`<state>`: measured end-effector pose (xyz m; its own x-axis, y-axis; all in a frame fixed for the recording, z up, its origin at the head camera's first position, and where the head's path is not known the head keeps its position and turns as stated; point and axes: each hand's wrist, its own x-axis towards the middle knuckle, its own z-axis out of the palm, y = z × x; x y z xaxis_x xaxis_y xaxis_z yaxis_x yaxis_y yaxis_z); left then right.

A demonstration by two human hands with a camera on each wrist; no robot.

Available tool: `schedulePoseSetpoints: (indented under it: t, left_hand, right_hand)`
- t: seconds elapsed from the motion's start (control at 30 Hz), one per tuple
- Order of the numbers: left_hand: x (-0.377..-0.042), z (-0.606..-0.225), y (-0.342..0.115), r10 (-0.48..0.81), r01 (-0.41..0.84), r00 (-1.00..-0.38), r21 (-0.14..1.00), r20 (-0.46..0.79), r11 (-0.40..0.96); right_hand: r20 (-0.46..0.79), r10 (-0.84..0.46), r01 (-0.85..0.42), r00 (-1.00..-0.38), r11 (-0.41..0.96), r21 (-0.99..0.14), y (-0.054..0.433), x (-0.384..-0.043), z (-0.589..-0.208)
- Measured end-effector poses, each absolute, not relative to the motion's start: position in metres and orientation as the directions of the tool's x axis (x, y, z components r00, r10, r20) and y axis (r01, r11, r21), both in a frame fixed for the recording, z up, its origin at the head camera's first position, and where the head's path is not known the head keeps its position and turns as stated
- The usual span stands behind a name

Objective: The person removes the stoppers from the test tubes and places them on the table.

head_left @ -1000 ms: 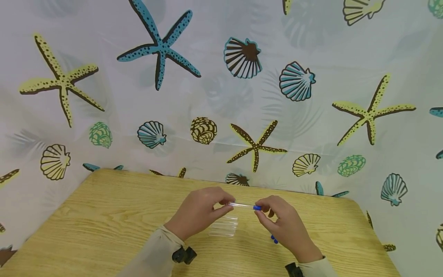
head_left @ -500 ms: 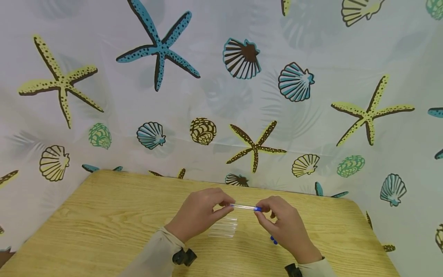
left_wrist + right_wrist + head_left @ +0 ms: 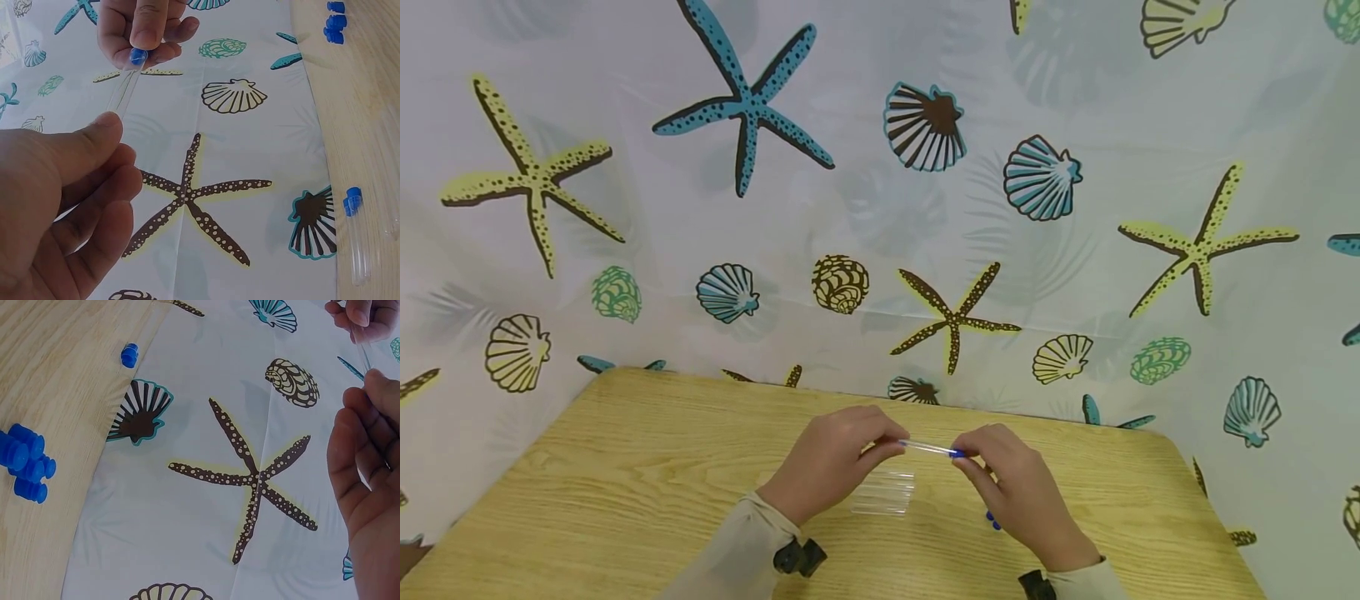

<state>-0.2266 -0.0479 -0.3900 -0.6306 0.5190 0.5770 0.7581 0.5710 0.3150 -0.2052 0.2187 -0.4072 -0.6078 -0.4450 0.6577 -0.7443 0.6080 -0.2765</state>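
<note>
Held up over the table, a clear test tube (image 3: 928, 448) spans the gap between the two hands. My left hand (image 3: 835, 458) pinches its left end between thumb and fingertips. At the other end, my right hand (image 3: 1018, 487) pinches a blue stopper (image 3: 137, 57), which sits at the tube's mouth. The left wrist view shows the right thumb pressed on top of this stopper. Under the hands, several clear tubes (image 3: 883, 493) lie side by side on the table. Loose blue stoppers (image 3: 28, 459) are grouped near the right hand.
Tubes with blue stoppers in them (image 3: 357, 244) lie on the wooden table (image 3: 647, 492), seen in the left wrist view. One more blue stopper (image 3: 129, 355) appears near the table's far edge in the right wrist view. A shell-and-starfish cloth (image 3: 865, 200) hangs behind the table.
The tube's right end, with the stopper, has dipped very slightly, and the right fingers cover a bit more of the blue. Both hands otherwise keep their places.
</note>
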Motion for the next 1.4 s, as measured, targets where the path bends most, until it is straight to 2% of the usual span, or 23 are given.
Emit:
schedulePoseSetpoints:
  t: [0.13, 0.5, 0.67, 0.83, 1.07, 1.4]
  left_hand:
    - [-0.2261, -0.3895, -0.0478, 0.525, 0.76, -0.629, 0.312, 0.574, 0.57]
    - [-0.2252, -0.3904, -0.045, 0.524, 0.761, -0.62, 0.285, 0.584, 0.583]
    - [-0.2246, -0.3907, -0.0437, 0.514, 0.757, -0.623, 0.29, 0.589, 0.585]
    - [-0.2236, -0.3912, -0.0421, 0.523, 0.76, -0.629, 0.313, 0.575, 0.57]
    - [-0.2247, -0.3918, -0.043, 0.523, 0.771, -0.61, 0.294, 0.595, 0.565]
    - [-0.227, -0.3905, -0.0447, 0.519, 0.778, -0.596, 0.279, 0.613, 0.563]
  right_hand:
    - [0.646, -0.459, -0.748, -0.61, 0.602, -0.279, 0.2197, -0.2049, -0.4062]
    - [0.692, -0.383, -0.695, -0.612, 0.677, -0.24, 0.2182, -0.206, -0.41]
    - [0.712, -0.374, -0.696, -0.594, 0.684, -0.221, 0.2176, -0.2057, -0.4109]
    - [0.713, -0.356, -0.687, -0.604, 0.685, -0.241, 0.2198, -0.2056, -0.4098]
    - [0.666, -0.396, -0.701, -0.632, 0.659, -0.273, 0.2216, -0.2058, -0.4077]
    - [0.646, -0.458, -0.737, -0.611, 0.628, -0.251, 0.2217, -0.2052, -0.4086]
